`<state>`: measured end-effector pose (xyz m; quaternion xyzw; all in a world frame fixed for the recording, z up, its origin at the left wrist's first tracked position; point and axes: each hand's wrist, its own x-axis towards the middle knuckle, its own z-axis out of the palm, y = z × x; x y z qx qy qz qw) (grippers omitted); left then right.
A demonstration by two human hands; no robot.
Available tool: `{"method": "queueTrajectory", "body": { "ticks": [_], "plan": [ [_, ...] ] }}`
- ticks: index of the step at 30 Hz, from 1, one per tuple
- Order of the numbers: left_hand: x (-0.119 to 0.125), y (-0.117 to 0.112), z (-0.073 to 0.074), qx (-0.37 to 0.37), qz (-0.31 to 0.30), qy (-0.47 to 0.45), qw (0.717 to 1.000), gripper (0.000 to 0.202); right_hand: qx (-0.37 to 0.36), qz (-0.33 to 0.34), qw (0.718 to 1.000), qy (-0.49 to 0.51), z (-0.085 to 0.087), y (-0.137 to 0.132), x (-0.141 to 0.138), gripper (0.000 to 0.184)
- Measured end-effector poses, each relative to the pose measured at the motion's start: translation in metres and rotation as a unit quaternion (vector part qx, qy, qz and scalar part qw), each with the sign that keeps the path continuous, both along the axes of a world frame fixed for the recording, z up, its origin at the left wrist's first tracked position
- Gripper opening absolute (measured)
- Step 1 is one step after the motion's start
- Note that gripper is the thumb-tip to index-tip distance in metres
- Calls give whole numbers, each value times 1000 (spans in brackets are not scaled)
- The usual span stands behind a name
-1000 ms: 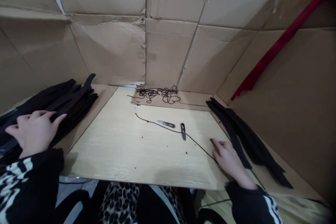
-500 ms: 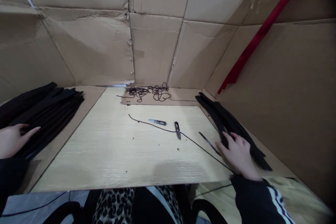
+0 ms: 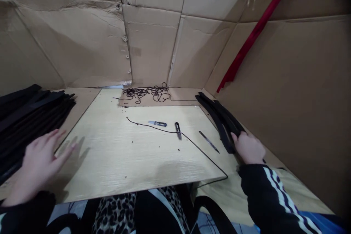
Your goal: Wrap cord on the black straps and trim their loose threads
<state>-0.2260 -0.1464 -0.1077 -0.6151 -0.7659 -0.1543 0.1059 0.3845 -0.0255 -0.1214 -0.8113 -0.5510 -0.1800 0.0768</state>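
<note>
Ample bare desk (image 3: 104, 161) extended to its front edge. Left-side black strips (image 3: 33, 117) ran back-right beside the left hand (image 3: 41, 161), fingers spread. Two snips (image 3: 157, 123) and a cord (image 3: 204, 152) obstructed mid-desk. Right-side strips (image 3: 215, 114) slanted back-left beneath the right hand (image 3: 250, 148), fingers curled; pinch undeterminable.

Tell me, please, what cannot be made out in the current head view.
All in the head view:
Right hand: its exact hold on the black strips is hidden by the hand itself.
Dark pile: partly cut off by the left edge.
Red strip: its upper end is cut off by the top edge.
Left hand: its outline is blurred.
Dark specks: too small to identify.
</note>
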Motion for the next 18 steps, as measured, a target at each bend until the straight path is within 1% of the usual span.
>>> {"method": "queueTrajectory", "body": {
  "ticks": [1, 3, 6, 7, 9, 10, 11, 12, 13, 14, 16, 18],
  "plan": [
    [13, -1, -5, -16, -27, 5, 1000, 56, -12, 4, 1000, 6, 1, 1, 0, 48],
    [32, -2, -16, -32, -75, -6, 997, 53, -25, 8, 999, 22, 4, 3, 0, 42],
    [49, -4, -30, -14, -97, -62, 993, 50, 1, -19, 998, 55, 10, 0, -2, 44],
    [54, -5, -33, -6, -100, -91, 991, 49, 18, -31, 997, 70, 14, -2, -4, 46],
    [66, -7, -32, 13, -108, -169, 980, 50, 51, -45, 992, 109, 22, -8, -9, 49],
    [75, -9, -30, 20, -113, -221, 968, 50, 65, -43, 988, 133, 26, -12, -14, 50],
    [85, -10, -26, 25, -118, -286, 951, 50, 75, -35, 983, 162, 29, -17, -22, 51],
    [98, -10, -21, 6, -121, -364, 923, 48, 81, -18, 977, 195, 30, -23, -33, 52],
    [112, -10, -15, -12, -133, -445, 885, 47, 82, 4, 969, 235, 30, -31, -48, 52],
    [128, -9, -9, -22, -143, -523, 840, 47, 74, 38, 956, 283, 27, -40, -67, 54],
    [160, -2, 3, -20, -163, -638, 753, 55, 43, 122, 919, 372, 17, -64, -114, 60],
    [191, 10, 14, 13, -160, -721, 675, 57, 5, 194, 874, 445, 5, -90, -168, 61]
  ]
}}
